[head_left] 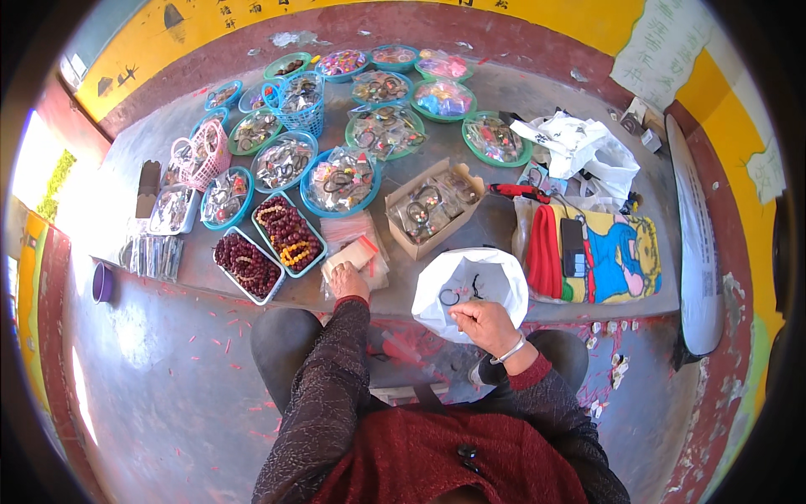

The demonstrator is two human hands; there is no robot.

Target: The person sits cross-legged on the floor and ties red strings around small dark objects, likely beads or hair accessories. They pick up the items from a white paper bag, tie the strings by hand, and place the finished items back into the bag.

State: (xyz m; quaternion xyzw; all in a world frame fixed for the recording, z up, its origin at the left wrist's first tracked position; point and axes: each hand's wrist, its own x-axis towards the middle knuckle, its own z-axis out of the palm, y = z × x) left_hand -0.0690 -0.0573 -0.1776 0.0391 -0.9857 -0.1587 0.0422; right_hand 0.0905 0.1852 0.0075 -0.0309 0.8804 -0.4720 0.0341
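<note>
My left hand (348,280) lies on a stack of small clear plastic bags (368,254) at the table's near edge, its fingers stretched over the top ones. Over the near rim of a white plastic bag (510,294), my right hand (489,324) is closed in a pinch. What its fingertips hold, if anything, is too small to make out. Just beyond them a dark hair tie (449,296) shows against the bag's inside. Another small dark strip (477,286) appears there too. The white bag stands open between my knees and the table edge.
Beaded bracelets fill two trays (288,233) at left. Behind the white bag is a cardboard box (437,207) of packaged accessories. Several round baskets (340,180) of small packets spread across the table. At right lie a folded colourful cloth (617,256), a phone (574,247) and crumpled white bags (583,149).
</note>
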